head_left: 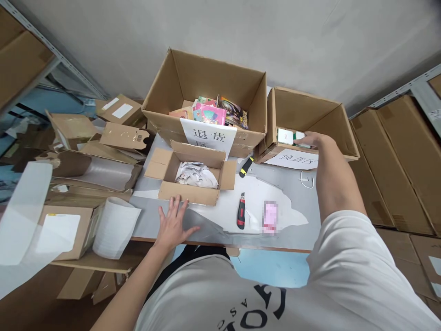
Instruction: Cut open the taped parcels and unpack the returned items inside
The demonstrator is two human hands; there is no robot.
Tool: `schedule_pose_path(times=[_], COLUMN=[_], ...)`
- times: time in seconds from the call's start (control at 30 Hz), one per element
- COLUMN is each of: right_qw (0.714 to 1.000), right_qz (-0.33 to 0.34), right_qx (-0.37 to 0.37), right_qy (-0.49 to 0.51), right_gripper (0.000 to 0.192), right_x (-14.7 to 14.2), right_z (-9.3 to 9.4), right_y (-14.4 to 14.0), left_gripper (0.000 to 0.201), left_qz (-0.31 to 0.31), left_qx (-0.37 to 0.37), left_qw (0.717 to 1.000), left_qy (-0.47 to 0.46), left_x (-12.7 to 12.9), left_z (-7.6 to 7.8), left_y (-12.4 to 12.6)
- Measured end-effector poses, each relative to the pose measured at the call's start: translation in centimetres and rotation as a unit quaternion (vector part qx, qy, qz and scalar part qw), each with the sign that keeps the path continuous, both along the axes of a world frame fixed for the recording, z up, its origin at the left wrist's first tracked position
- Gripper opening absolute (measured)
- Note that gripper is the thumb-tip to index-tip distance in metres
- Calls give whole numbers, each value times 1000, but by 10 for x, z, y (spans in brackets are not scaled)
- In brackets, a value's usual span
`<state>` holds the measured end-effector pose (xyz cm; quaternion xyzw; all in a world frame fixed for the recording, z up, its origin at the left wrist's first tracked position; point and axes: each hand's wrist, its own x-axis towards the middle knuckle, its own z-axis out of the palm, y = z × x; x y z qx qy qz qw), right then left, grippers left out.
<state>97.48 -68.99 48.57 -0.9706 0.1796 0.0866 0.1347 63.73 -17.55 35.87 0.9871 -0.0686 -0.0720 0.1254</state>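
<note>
My left hand (172,226) lies flat on the table with its fingers spread, the fingertips at the near side of a small open carton (189,193) that holds crumpled white paper (196,174). My right hand (312,139) reaches over the front wall of the right-hand cardboard box (303,103), its fingers closed on a small white-and-green box (299,136); part of the grip is hidden. Beside that lies another small white box (285,136). A white paper sign (292,158) with handwritten characters hangs on the big box's front.
A large box (217,69) at the back holds several colourful booklets (210,114). A red-black utility knife (241,211), a yellow-black cutter (246,167) and a blurred pink item (270,216) lie on the table. Flattened cartons (93,170) pile up at left; stacked boxes (396,161) stand right.
</note>
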Motion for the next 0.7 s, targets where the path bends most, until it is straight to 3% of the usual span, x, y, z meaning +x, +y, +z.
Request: schedule_pose_path(times=[0.1,0.33,0.57,0.7], right_qw=[993,993,999,987], right_qz=[24,38,25,23], right_qx=[-2,47,9,-64], right_qy=[117,102,39,-146], right_gripper=[73,81,81,76], right_x=[-12,-35,-39,-56], right_z=[7,-3,-8,1], right_y=[-5,3,6,22], left_gripper=[92,88,87,91], left_qz=[0,-13,-7,68], left_qx=[-9,-12,-45,-122], left_qw=[1000,999,999,988], left_qy=[-7,-28,-27,-62], left_x=[0,8,13,9], left_z=[-4,-4,3,-9], left_y=[3,0,-2,8])
